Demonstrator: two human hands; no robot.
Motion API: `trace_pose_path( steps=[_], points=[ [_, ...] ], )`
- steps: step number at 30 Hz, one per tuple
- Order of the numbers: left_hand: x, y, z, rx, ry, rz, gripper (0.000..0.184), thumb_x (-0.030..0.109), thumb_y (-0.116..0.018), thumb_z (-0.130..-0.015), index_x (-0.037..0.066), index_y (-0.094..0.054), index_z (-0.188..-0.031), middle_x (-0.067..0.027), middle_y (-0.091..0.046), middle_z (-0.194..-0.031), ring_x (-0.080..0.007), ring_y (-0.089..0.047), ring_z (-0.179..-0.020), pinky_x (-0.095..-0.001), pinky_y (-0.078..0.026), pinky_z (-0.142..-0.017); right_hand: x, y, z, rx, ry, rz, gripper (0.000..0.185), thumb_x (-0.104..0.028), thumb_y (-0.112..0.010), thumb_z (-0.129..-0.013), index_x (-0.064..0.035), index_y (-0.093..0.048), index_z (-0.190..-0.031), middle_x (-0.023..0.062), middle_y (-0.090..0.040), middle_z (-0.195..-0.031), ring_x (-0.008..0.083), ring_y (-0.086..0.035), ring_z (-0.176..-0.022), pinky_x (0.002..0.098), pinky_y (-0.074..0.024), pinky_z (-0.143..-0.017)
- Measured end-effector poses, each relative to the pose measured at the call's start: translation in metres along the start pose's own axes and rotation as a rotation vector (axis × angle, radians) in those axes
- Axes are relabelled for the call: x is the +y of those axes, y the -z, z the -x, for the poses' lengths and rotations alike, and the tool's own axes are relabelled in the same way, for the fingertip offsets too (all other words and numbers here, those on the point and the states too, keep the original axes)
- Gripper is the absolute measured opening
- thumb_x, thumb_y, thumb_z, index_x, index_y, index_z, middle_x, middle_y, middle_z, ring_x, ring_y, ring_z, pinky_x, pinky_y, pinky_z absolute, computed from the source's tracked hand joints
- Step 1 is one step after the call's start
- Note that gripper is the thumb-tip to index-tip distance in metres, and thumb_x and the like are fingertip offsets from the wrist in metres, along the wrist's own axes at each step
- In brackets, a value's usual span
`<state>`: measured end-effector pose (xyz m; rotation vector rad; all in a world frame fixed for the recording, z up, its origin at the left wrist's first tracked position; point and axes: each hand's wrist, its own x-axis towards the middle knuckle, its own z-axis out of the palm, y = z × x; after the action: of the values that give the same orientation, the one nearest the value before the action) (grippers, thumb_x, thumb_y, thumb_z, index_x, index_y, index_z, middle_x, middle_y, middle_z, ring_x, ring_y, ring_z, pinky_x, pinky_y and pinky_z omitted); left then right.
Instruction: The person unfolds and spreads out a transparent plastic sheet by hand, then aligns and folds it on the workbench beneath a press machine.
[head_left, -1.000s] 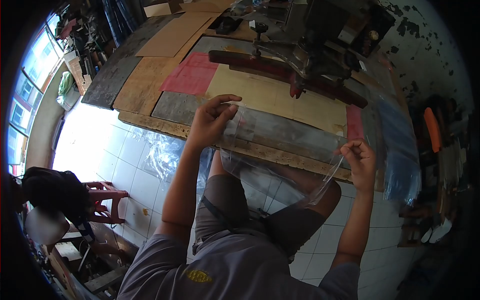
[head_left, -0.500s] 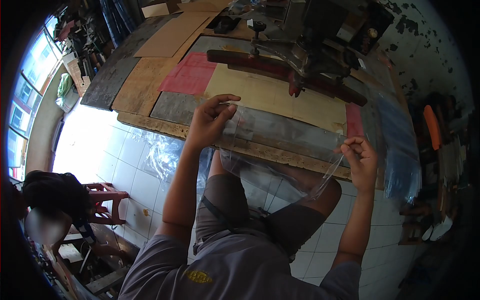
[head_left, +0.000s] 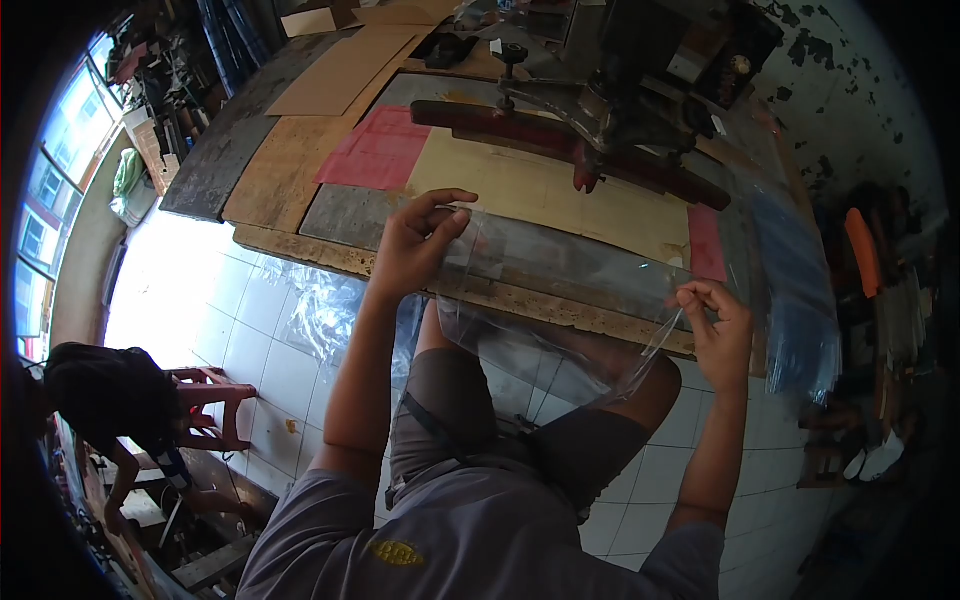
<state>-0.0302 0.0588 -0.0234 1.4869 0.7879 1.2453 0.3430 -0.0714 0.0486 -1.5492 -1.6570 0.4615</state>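
Note:
A clear plastic sheet (head_left: pixel 560 255) stretches between my two hands at the front edge of the workbench, its lower part hanging over my lap. My left hand (head_left: pixel 420 240) pinches its left corner between thumb and finger. At the right corner, my right hand (head_left: pixel 712 315) has its fingertips closed on the plastic. Beyond the sheet lies a yellow panel (head_left: pixel 500 180) with a pink sheet (head_left: pixel 375 148) at its left end. Above the panel is the dark red bar (head_left: pixel 540 145) of a press-like machine (head_left: pixel 610 100).
Brown cardboard (head_left: pixel 345 75) lies at the bench's far left. A stack of bluish plastic sheets (head_left: pixel 800 300) hangs over the right edge. Crumpled clear plastic (head_left: pixel 335 310) is below the bench at left. Another person (head_left: pixel 110 400) sits at lower left near a red stool (head_left: pixel 215 405).
Both hands keep their hold on the plastic sheet. My right hand has shifted very slightly down, and the sheet looks a little flatter. The other person's head has turned or lowered.

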Motion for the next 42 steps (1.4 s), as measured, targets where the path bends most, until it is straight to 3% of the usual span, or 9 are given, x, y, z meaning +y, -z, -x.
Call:
trace_pose_path(
  steps=[17,24,27,30,36,39,42],
  points=[
    [-0.003,-0.002,-0.001,0.027,0.046,-0.027,0.026,0.011,-0.066,-0.103,0.001,-0.067,-0.127,-0.0020,-0.076,-0.084,-0.0008,-0.063,-0.081,-0.0215,-0.049,-0.075,0.028,0.010,-0.009,-0.253,-0.115,-0.203,0.015,-0.017,-0.069,-0.101,-0.0024,-0.067,-0.099,0.0026,-0.073,-0.092,0.0110,-0.063,-0.090,0.0295,-0.0485,-0.090],
    [-0.005,0.000,-0.002,-0.008,0.029,-0.077,0.028,0.010,-0.066,-0.102,0.001,-0.066,-0.129,-0.0053,-0.078,-0.084,-0.0017,-0.065,-0.081,-0.0224,-0.050,-0.075,0.052,-0.007,-0.003,-0.120,-0.210,-0.257,0.017,-0.020,-0.065,-0.103,-0.0023,-0.066,-0.103,0.0034,-0.071,-0.096,0.0115,-0.063,-0.096,0.0297,-0.0471,-0.094],
    [0.001,-0.001,-0.001,-0.012,0.071,-0.089,0.030,0.012,-0.066,-0.102,0.001,-0.067,-0.130,-0.0083,-0.080,-0.087,-0.0033,-0.066,-0.083,-0.0243,-0.052,-0.077,0.051,-0.019,0.003,-0.027,-0.242,-0.249,0.017,-0.020,-0.061,-0.106,-0.0029,-0.064,-0.104,0.0048,-0.072,-0.099,0.0128,-0.064,-0.099,0.0301,-0.0468,-0.097],
    [-0.003,-0.001,-0.001,-0.005,0.049,-0.135,0.028,0.014,-0.066,-0.103,0.001,-0.069,-0.127,-0.0097,-0.081,-0.092,-0.0075,-0.069,-0.085,-0.0278,-0.054,-0.079,0.052,-0.038,0.007,0.103,-0.121,-0.344,0.015,-0.018,-0.056,-0.109,-0.0029,-0.060,-0.108,0.0083,-0.073,-0.104,0.0147,-0.066,-0.103,0.0311,-0.0461,-0.100],
    [0.011,-0.012,0.026,0.073,-0.001,-0.403,0.013,0.012,-0.068,-0.100,0.003,-0.074,-0.106,-0.0106,-0.080,-0.100,-0.0248,-0.077,-0.090,-0.0336,-0.057,-0.081,0.058,-0.064,0.031,0.243,-0.038,-0.378,0.015,-0.015,-0.047,-0.112,-0.0019,-0.051,-0.117,0.0151,-0.073,-0.109,0.0221,-0.067,-0.115,0.0382,-0.0448,-0.108],
    [-0.003,-0.017,0.060,0.167,-0.253,-0.725,0.007,0.004,-0.067,-0.096,0.005,-0.072,-0.102,-0.0089,-0.080,-0.101,-0.0264,-0.076,-0.095,-0.0356,-0.056,-0.083,0.070,-0.077,0.053,0.302,0.046,-0.335,0.010,-0.010,-0.044,-0.111,-0.0035,-0.048,-0.118,0.0171,-0.073,-0.111,0.0251,-0.069,-0.115,0.0401,-0.0472,-0.109],
    [-0.030,-0.027,0.070,0.275,-0.450,-0.673,0.015,-0.003,-0.066,-0.093,0.007,-0.069,-0.104,-0.0060,-0.080,-0.101,-0.0237,-0.076,-0.096,-0.0363,-0.054,-0.088,0.079,-0.089,0.066,0.365,0.164,-0.240,0.011,-0.007,-0.043,-0.110,-0.0033,-0.047,-0.120,0.0176,-0.074,-0.113,0.0253,-0.071,-0.114,0.0392,-0.0518,-0.105]
  ],
)
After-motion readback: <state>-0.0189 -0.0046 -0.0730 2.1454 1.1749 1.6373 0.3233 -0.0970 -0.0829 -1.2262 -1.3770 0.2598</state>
